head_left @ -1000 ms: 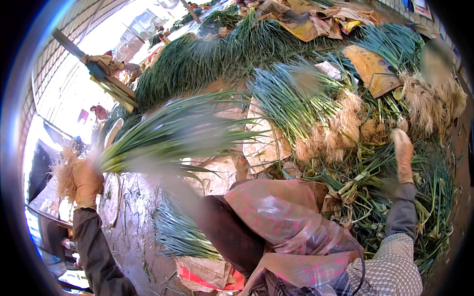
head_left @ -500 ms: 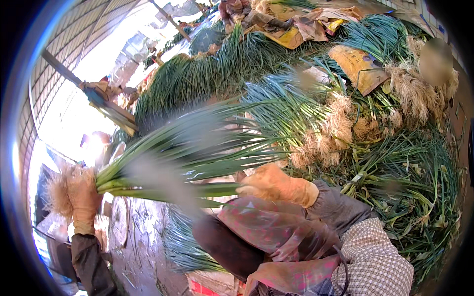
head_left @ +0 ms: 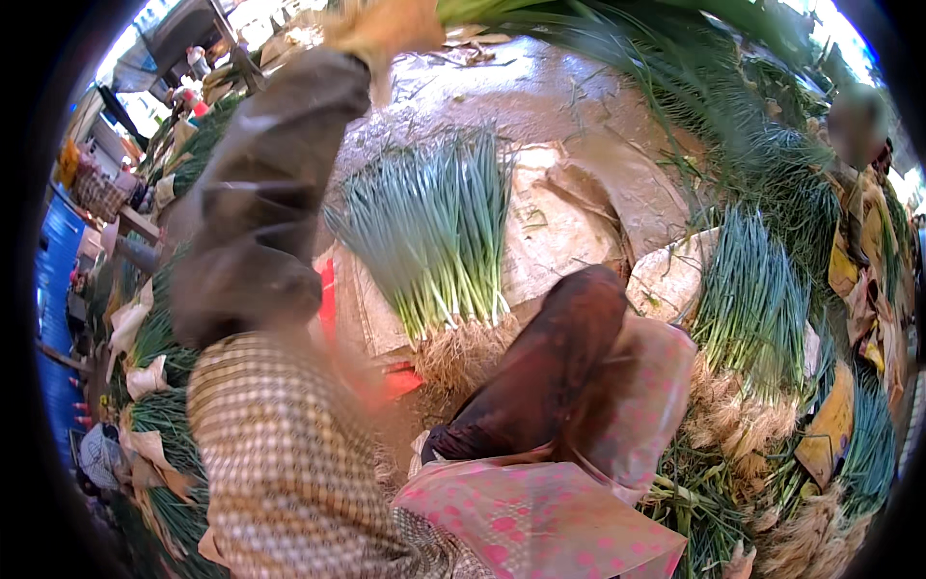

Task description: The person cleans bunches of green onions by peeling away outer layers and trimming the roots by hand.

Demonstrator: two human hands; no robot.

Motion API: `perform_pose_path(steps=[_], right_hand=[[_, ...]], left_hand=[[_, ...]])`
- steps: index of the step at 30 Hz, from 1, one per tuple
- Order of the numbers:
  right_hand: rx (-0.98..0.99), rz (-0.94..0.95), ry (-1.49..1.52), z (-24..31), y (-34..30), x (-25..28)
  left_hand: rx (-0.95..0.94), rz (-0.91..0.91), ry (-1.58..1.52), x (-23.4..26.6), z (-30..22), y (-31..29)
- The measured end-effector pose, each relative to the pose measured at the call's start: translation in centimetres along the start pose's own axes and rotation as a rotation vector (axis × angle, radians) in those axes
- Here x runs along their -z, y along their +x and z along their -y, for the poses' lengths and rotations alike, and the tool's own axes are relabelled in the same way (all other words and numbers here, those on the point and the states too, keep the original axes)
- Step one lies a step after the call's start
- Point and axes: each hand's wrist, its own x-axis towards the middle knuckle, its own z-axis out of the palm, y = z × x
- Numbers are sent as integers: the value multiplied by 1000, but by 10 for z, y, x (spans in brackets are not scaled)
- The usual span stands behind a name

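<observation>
My left hand [head_left: 391, 29], in an orange-tan glove, is raised at the top edge of the view. It is closed around the root end of a bunch of green onions [head_left: 617, 34], whose long leaves sweep to the right, blurred by motion. Below it, in the middle, a pile of green onions [head_left: 439, 232] lies with leaves pointing away and pale roots toward me. My right hand is out of view.
Sacking [head_left: 555, 217] lies beside the middle pile, near my bent knee [head_left: 550, 357] and pink-spotted apron [head_left: 540, 511]. At the right are more green onions [head_left: 752, 299] with shaggy roots. Other bundles line the left, next to a blue sheet [head_left: 60, 280]. A person stands at the far right.
My view has swung left. My left hand, still holding the bunch, now appears at the top instead of at the left. My right hand, seen before near the leaves, has left the view.
</observation>
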Motion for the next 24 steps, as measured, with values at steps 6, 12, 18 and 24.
perform_pose_path(steps=[6, 12, 18, 24], right_hand=[[496, -134, 437, 121, -7, 34], [1220, 364, 292, 408, -143, 23], [1415, 857, -204, 520, -206, -222], [719, 1429, 712, 472, -258, -378]], left_hand=[[1037, 763, -1926, -206, -97, -209], [1303, 475, -2604, -346, -135, -361], [967, 518, -3016, -320, -127, -338], [1180, 652, -2066, -335, -133, -344]])
